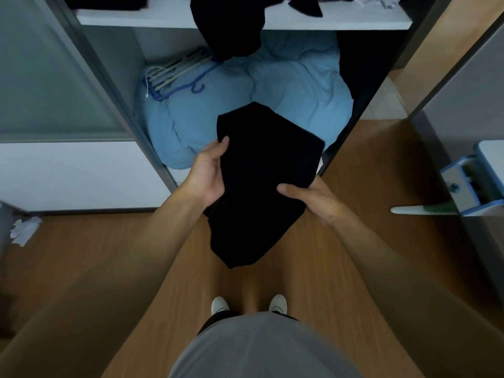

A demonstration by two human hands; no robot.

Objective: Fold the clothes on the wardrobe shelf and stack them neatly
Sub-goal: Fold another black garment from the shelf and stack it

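Head view: left hand (208, 173) and right hand (308, 196) both grip a folded black garment (261, 181) above the floor (109, 255).

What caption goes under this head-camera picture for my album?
Left hand and right hand hold a black garment before the wardrobe.

White wardrobe shelf (163, 17) is strewn with dark clothes (305, 5); one dark garment (229, 28) is draped over its front edge.

The person wears a plain grey T-shirt (261, 347), dark shorts (215, 319) and white shoes (219, 305). The left hand (207, 173) and right hand (313, 199) are bare, as are both forearms (141, 252).
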